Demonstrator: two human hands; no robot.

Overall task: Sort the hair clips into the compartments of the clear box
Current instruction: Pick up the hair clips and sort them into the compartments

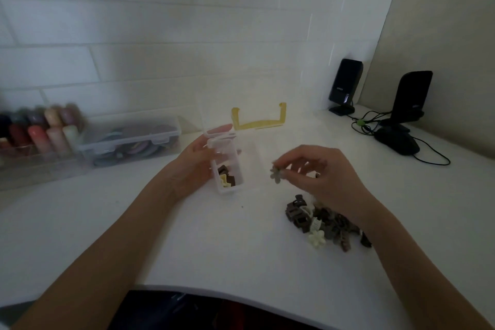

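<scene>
In the middle of the frame, the right hand [316,169] pinches a small grey-green flower-shaped hair clip [275,174]. The small clear plastic box [227,166] sits just left of it, its long side running up the frame, gripped by the left hand [198,161].

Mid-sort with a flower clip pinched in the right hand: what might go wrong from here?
1. The right hand pinches the grey flower clip only by its edge, in the air beside the clear box; it may slip onto the table.
2. The right forearm hangs low over the clip pile and may scatter it.
</scene>
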